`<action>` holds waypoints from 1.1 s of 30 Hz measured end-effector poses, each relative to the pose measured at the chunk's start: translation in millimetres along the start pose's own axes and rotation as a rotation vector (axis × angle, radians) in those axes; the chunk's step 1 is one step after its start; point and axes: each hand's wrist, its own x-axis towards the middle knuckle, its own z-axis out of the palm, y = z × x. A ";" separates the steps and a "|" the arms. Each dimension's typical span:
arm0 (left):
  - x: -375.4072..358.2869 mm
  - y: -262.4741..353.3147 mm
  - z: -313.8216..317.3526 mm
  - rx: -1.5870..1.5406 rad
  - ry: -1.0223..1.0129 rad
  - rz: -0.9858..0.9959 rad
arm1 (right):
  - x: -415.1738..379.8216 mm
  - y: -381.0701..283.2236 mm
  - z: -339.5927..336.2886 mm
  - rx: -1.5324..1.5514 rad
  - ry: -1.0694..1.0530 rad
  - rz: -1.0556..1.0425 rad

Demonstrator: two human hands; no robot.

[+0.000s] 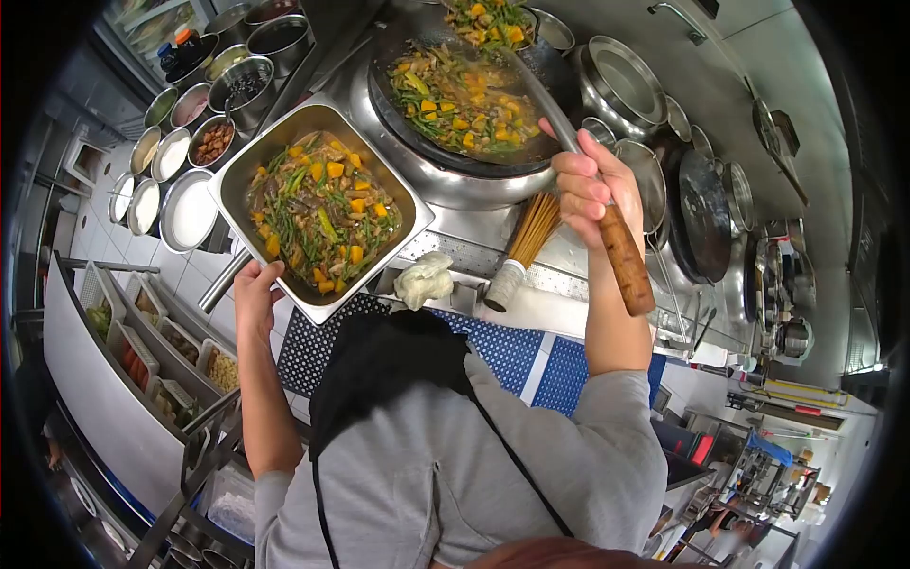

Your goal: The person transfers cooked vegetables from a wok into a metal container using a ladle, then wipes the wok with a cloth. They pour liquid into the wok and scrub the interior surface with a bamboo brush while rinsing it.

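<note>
Green-and-orange stir-fry may spill beside the round black wok if the wooden-handled steel ladle tips. Right hand grips it; left hand holds a square steel pan.

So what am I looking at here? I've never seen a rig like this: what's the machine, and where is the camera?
There's no machine, just a person's bare hands. The one picture comes from a camera on their head, looking down. The left hand grips a square pan of cooked vegetables; the right hand holds a ladle by its wooden handle, its loaded end above the wok. On the counter lie a brush and a cloth. Bowls stand at the left.
</note>
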 end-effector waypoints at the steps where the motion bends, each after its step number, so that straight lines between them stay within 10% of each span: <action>1: -0.7 0.7 0.7 -0.010 -0.003 0.010 | -4.9 2.9 3.2 -0.023 0.014 -0.023; 14: -2.8 4.6 -1.0 0.033 -0.049 0.035 | -14.5 42.4 -67.3 0.001 0.293 0.029; 29: 11.7 -6.3 -8.7 0.078 -0.076 0.031 | -81.3 123.8 16.8 -0.310 0.085 0.037; 33: 10.4 -3.7 -7.4 0.047 -0.107 0.039 | -60.1 175.9 3.3 -1.002 0.296 0.200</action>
